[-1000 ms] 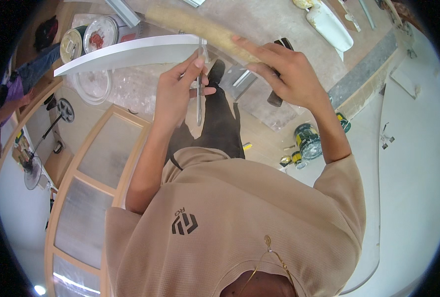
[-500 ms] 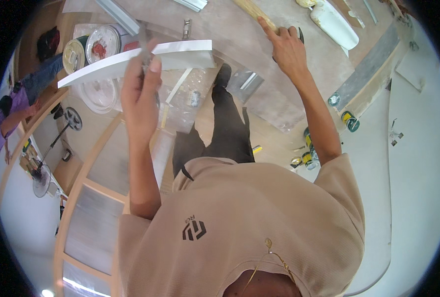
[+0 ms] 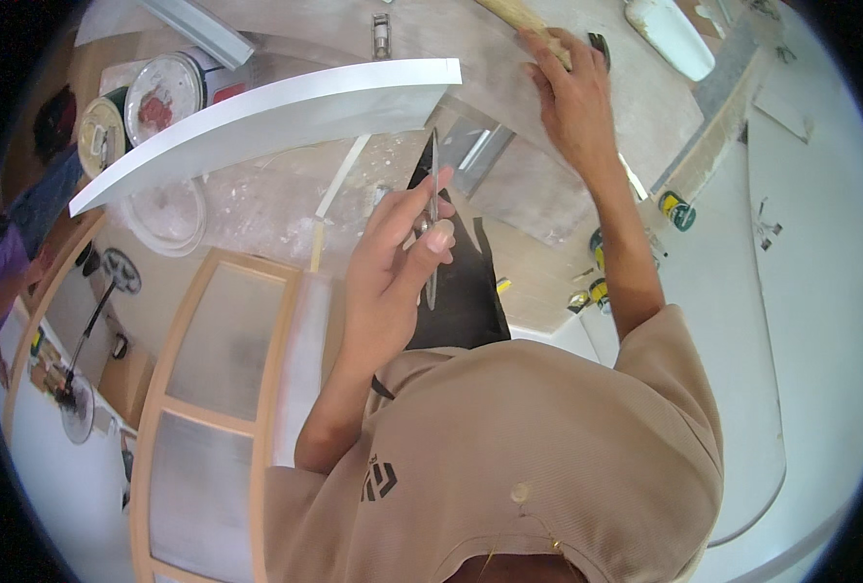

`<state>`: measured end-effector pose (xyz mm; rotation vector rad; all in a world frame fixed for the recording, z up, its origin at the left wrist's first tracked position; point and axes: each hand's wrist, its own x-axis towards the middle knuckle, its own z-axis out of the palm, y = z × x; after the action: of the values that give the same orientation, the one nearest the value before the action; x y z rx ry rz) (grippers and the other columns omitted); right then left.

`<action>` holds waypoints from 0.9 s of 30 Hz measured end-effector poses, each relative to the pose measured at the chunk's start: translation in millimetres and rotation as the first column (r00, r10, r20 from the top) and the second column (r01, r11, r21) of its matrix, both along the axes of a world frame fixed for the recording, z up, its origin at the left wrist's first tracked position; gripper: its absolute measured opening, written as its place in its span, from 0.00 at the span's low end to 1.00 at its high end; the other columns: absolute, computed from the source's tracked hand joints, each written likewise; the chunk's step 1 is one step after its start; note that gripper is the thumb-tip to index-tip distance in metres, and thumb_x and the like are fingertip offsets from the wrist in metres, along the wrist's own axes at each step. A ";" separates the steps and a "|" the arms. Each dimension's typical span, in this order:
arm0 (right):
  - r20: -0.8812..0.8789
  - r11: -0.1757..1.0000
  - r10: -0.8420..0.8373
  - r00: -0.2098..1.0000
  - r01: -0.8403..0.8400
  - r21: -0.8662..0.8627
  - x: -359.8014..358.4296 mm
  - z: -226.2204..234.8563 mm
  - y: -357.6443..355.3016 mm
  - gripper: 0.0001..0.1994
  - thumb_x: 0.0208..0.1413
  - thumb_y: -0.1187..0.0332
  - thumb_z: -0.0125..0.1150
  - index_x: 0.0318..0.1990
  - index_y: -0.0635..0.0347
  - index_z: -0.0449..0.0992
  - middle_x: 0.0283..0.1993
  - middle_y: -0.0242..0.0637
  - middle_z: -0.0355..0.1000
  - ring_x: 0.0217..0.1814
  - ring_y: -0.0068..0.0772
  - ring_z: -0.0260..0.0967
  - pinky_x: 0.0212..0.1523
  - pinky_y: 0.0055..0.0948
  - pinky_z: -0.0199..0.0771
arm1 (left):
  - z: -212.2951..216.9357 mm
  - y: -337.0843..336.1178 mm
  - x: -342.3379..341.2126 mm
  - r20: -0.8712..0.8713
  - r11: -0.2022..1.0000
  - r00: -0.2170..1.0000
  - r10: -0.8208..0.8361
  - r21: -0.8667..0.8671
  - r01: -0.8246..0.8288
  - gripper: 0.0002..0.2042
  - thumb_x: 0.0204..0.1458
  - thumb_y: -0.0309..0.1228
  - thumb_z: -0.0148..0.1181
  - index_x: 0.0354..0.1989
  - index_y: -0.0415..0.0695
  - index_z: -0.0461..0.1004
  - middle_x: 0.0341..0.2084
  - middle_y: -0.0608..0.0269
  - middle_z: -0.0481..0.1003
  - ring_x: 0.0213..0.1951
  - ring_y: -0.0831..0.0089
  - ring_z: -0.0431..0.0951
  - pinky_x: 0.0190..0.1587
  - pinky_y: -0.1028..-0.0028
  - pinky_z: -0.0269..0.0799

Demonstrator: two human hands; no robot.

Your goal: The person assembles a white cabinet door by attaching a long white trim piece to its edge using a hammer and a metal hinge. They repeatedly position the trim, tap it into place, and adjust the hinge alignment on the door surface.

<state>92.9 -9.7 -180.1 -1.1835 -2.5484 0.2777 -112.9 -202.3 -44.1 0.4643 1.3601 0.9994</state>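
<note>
My left hand (image 3: 393,262) is raised in front of me, thumb and fingers pinched on a thin flat metal blade (image 3: 432,194) that stands upright and edge-on. Its tip reaches just under the end of a long white curved board (image 3: 257,117). My right hand (image 3: 572,92) stretches far forward and rests on a pale wooden stick (image 3: 514,15) lying on the dusty grey floor at the top. My dark trouser leg (image 3: 461,291) shows below the blade.
Two round paint-tub lids (image 3: 164,92) (image 3: 101,131) sit at the upper left beside a clear plastic tub (image 3: 164,209). A wood-framed frosted glass panel (image 3: 218,389) lies at the lower left. Small cans (image 3: 679,209) (image 3: 602,243) stand by my right arm. A fan (image 3: 72,408) is far left.
My left hand, which had gone up to the white board's left part half a second ago, has come back right and lower with the blade. My right hand stays on the wooden stick.
</note>
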 end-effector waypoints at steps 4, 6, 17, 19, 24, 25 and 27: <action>-0.432 0.692 -0.278 0.858 -0.133 -0.710 -55.9 74.1 -24.5 0.14 0.64 0.69 0.62 0.56 0.61 0.80 0.47 0.38 0.79 0.48 0.27 0.74 0.49 0.30 0.77 | 4.0 -14.5 -13.4 0.016 0.998 0.998 0.066 0.017 -0.067 0.21 0.67 0.31 0.54 0.67 0.38 0.68 0.49 0.61 0.73 0.42 0.77 0.73 0.47 0.76 0.71; -0.460 0.551 -0.415 0.785 -0.186 -0.813 -67.9 81.1 -26.3 0.13 0.63 0.69 0.65 0.52 0.65 0.82 0.44 0.35 0.80 0.45 0.24 0.75 0.47 0.28 0.78 | -2.0 -22.5 -25.0 -0.004 0.992 0.994 0.110 0.063 -0.110 0.21 0.67 0.33 0.55 0.67 0.39 0.69 0.49 0.59 0.74 0.42 0.77 0.74 0.47 0.76 0.71; -0.358 0.273 -0.591 0.723 -0.238 -0.932 -66.5 79.7 -12.6 0.13 0.59 0.75 0.66 0.51 0.67 0.81 0.42 0.39 0.80 0.44 0.28 0.77 0.45 0.27 0.81 | -15.3 3.9 -27.4 0.126 0.994 0.986 0.104 0.017 -0.107 0.23 0.64 0.25 0.57 0.69 0.38 0.67 0.46 0.58 0.76 0.39 0.76 0.76 0.44 0.76 0.74; -0.396 0.348 -0.542 0.741 -0.231 -0.908 -65.5 88.1 -12.3 0.13 0.61 0.75 0.64 0.52 0.66 0.81 0.45 0.39 0.79 0.46 0.28 0.77 0.45 0.28 0.81 | -2.9 24.4 -14.3 0.113 0.995 0.989 0.095 -0.051 -0.089 0.25 0.64 0.25 0.59 0.69 0.38 0.66 0.45 0.58 0.76 0.37 0.77 0.76 0.41 0.77 0.75; -0.556 0.662 0.002 0.831 -0.418 -0.622 -54.8 85.7 16.5 0.16 0.58 0.81 0.63 0.54 0.67 0.80 0.53 0.50 0.77 0.50 0.40 0.77 0.47 0.33 0.82 | 0.0 54.1 6.4 0.006 0.999 0.999 0.033 -0.040 -0.033 0.25 0.64 0.28 0.60 0.69 0.37 0.65 0.37 0.56 0.74 0.29 0.79 0.75 0.30 0.78 0.76; -0.566 0.684 0.113 0.817 -0.477 -0.552 -57.4 82.5 23.8 0.16 0.53 0.80 0.65 0.51 0.67 0.82 0.52 0.52 0.77 0.49 0.42 0.78 0.46 0.32 0.82 | 0.8 57.9 7.6 -0.056 1.000 0.998 0.025 -0.016 -0.026 0.25 0.64 0.28 0.60 0.69 0.35 0.65 0.34 0.55 0.73 0.27 0.80 0.74 0.27 0.77 0.74; -0.579 0.610 0.115 0.807 -0.518 -0.600 -60.7 80.9 37.1 0.13 0.52 0.79 0.67 0.46 0.61 0.84 0.50 0.43 0.79 0.47 0.38 0.79 0.45 0.32 0.82 | 3.4 63.1 3.4 -0.072 0.999 0.997 -0.018 -0.043 0.014 0.26 0.64 0.28 0.60 0.69 0.33 0.64 0.34 0.55 0.73 0.26 0.79 0.73 0.26 0.76 0.74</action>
<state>32.2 27.4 -99.2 -0.6579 -2.1668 1.6273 -109.5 -139.2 -40.6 0.4826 1.4376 0.9465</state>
